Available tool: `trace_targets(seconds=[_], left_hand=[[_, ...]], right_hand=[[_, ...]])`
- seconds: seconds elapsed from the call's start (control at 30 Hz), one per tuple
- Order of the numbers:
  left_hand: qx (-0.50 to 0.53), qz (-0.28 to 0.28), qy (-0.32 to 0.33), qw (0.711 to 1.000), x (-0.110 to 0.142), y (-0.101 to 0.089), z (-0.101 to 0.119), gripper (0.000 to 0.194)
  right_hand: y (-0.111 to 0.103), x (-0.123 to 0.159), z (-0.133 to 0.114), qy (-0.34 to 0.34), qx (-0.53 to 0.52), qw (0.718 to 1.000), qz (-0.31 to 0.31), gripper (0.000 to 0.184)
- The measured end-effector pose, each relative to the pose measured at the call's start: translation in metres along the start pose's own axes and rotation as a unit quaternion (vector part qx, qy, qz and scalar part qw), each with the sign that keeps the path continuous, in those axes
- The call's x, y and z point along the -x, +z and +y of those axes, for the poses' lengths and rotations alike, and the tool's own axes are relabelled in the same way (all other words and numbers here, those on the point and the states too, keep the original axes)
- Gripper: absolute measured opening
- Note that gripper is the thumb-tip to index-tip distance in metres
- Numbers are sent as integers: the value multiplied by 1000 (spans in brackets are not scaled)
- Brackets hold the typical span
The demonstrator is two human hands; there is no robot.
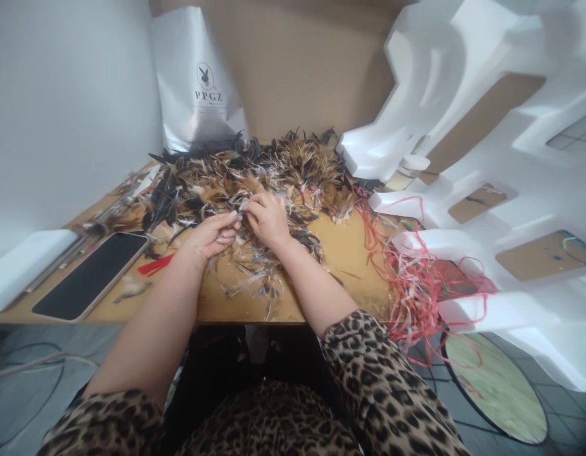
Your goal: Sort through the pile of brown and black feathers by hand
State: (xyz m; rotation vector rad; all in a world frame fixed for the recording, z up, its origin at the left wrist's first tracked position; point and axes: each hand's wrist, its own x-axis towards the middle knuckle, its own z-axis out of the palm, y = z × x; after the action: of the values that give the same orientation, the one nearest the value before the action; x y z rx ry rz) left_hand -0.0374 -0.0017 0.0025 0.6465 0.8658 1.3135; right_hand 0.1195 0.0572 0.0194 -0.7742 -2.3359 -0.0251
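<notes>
Both hands meet over a heap of brown and black feathers (202, 183) spread across the yellow-brown tabletop (354, 253). My left hand (214, 234) has thumb and fingers pinched on a small dark feather, its outline partly covered by the fingers. My right hand (267, 218) pinches at the same spot, fingertips nearly touching the left ones; the feather's end is between them, too small to see fully. Loose wispy feathers (254, 275) lie below the hands. Behind them stand tied feather bunches (312, 161).
A phone (93, 275), a red strip (156, 265) and a white box (31, 266) lie left. A silver bag (197, 82) stands at the back. Tangled red string (416, 297) hangs over the right edge beside white foam pieces (430, 69). A round green-topped object (496, 386) is below.
</notes>
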Motion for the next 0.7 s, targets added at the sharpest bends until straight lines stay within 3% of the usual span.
trace_targets(seconds=[0.37,0.7], left_hand=[[-24,-8,4,1000,2,1,0,20],[-42,22,24,999,-1,2,-3,24]], right_hand=[[6,1,3,-8,6,999,34,27],[6,1,3,-14,-4,999,47,28]])
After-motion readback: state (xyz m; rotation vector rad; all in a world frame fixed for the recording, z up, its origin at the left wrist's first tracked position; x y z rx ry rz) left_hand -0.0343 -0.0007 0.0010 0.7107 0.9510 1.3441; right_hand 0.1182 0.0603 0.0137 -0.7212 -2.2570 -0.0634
